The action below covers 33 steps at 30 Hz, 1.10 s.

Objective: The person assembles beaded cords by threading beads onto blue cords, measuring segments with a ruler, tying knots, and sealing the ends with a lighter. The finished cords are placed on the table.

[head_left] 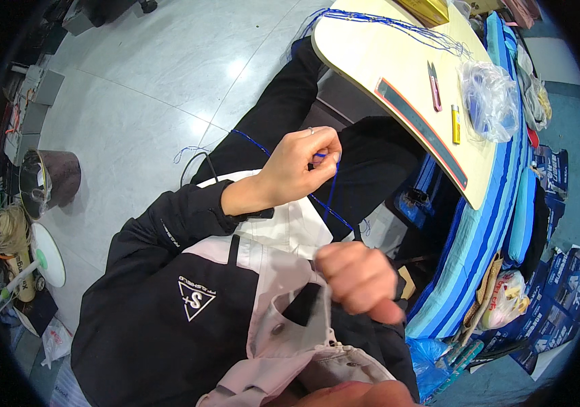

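My left hand (298, 167) is closed in front of my lap, its thumb and fingers pinched on a thin blue cord (252, 140). One end of the cord trails left over my dark trouser leg. Below the hand the cord hangs in crossing strands toward my right hand (360, 279). That hand is curled near my chest and blurred by motion; whatever it grips cannot be made out. A bundle of similar blue cords (392, 22) lies along the far edge of the pale table (364, 51).
On the table lie a dark ruler with red edges (422, 132), pink-handled snips (434, 87), a yellow lighter (455, 124) and a clear plastic bag (488, 102). Blue striped fabric (470, 237) runs along its right side. A bin (59, 178) and a white round-based stand (49, 254) are at left.
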{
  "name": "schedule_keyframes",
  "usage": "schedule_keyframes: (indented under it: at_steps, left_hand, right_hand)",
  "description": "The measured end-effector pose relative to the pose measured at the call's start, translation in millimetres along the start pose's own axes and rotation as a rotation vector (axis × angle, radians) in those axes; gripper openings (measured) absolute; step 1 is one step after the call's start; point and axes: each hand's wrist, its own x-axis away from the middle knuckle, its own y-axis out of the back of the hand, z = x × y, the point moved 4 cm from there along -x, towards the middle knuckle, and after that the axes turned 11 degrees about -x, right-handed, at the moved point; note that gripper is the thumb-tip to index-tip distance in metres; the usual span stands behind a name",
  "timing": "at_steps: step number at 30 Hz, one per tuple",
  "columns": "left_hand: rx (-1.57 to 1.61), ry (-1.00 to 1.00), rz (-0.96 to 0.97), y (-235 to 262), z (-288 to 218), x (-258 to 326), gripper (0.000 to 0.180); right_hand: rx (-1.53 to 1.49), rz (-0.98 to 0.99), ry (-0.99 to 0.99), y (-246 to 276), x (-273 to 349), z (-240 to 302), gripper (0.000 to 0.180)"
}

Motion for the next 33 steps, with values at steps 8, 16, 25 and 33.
schedule_keyframes:
  at_steps: [8, 16, 25, 33]
  left_hand:
    - [0.030, -0.007, 0.063, -3, 5, -1, 0.004]
    - [-0.127, -0.147, 0.021, 36, -23, 1, 0.012]
    - [-0.252, -0.120, -0.021, 38, -34, -3, 0.004]
    - [-0.248, -0.122, -0.056, 35, -39, -1, 0.004]
  right_hand:
    - [0.057, -0.005, -0.038, 14, 12, 3, 0.062]
    - [0.323, -0.889, 0.158, 93, 59, 77, 0.041]
    - [1.565, -0.889, -0.448, 97, 49, 59, 0.036]
    - [0.690, -0.644, -0.591, 74, 27, -24, 0.006]
